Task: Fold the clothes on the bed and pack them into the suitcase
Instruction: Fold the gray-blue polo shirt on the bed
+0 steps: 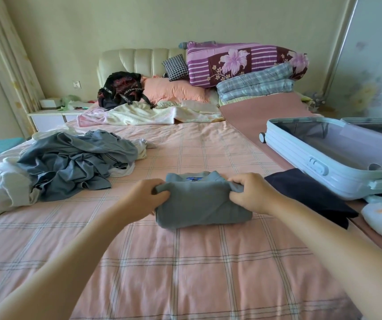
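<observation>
Hands, left and right, pinch the side edges of the folded grey-blue shirt on the bed; judgement: lift level, keeping folds stacked, toward the open suitcase.

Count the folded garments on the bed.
2: a grey shirt gripped by the left hand and right hand; a navy garment right of it, beside the suitcase. More may hide inside.

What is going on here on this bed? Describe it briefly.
A person is folding clothes. The left hand and right hand each pinch an end of a folded grey-blue shirt on the pink checked bedsheet. A crumpled heap of grey and white clothes waits at left; the open pale-blue hard-shell suitcase lies at right.
</observation>
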Demonstrator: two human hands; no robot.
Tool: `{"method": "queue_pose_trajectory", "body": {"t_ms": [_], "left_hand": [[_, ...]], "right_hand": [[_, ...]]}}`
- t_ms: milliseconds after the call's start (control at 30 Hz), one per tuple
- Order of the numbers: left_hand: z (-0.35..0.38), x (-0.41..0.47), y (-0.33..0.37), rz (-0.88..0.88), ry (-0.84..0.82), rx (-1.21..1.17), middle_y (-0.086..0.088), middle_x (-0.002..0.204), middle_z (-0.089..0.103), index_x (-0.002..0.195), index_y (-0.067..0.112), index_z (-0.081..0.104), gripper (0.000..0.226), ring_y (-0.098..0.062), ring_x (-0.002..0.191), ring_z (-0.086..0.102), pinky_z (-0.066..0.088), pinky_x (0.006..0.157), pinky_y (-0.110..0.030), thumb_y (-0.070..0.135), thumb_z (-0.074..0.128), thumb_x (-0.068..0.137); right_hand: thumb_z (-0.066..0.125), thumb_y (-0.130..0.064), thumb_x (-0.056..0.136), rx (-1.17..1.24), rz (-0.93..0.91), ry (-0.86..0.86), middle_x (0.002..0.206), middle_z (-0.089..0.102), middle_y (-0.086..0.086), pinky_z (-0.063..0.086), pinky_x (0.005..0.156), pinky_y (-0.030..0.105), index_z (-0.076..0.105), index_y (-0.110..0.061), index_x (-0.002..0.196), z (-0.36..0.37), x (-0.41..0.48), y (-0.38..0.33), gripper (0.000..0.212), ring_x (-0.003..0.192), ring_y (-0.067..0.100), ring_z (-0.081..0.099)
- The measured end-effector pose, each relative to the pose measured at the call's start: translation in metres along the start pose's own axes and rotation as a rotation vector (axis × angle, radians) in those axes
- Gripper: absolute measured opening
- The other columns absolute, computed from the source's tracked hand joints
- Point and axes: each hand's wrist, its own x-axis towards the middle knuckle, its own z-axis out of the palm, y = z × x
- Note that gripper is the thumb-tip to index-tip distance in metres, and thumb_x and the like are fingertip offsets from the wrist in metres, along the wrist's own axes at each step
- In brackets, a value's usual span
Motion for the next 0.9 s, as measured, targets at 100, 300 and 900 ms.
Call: {"method": "queue_pose_trajectory", "body": {"t_ms": [100, 300, 900], "left_hand": [[0.009, 0.018, -0.011, -0.113, 0.059, 0.271, 0.003, 0.092, 0.066, 0.107, 0.024, 0.063, 0.016, -0.018, 0.083, 0.061, 0.05, 0.068, -0.028, 0.027, 0.064, 0.091], [0.044, 0.039, 0.001, 0.288, 0.342, 0.681, 0.003, 0.12, 0.068, 0.122, 0.023, 0.064, 0.034, -0.024, 0.107, 0.063, 0.045, 0.091, -0.038, 0.019, 0.055, 0.09], [0.022, 0.052, -0.029, -0.351, 0.094, 0.5, 0.004, 0.085, 0.067, 0.08, 0.021, 0.069, 0.029, -0.019, 0.082, 0.063, 0.055, 0.071, -0.032, 0.049, 0.069, 0.085]], "right_hand": [[0.063, -0.032, 0.089, -0.167, 0.091, 0.021, 0.099, 0.067, -0.011, 0.047, 0.072, 0.031, 0.063, -0.034, 0.11, 0.014, 0.017, 0.008, 0.021, 0.089, 0.016, 0.062], [0.058, -0.025, 0.096, -0.342, -0.02, 0.141, 0.114, 0.068, -0.004, 0.045, 0.081, 0.033, 0.066, -0.026, 0.108, 0.05, 0.05, 0.026, 0.014, 0.103, 0.024, 0.062], [0.062, -0.037, 0.096, -0.279, 0.275, 0.194, 0.115, 0.063, 0.003, 0.037, 0.075, 0.032, 0.051, -0.019, 0.122, 0.052, 0.052, 0.03, 0.034, 0.1, 0.024, 0.057]]}}
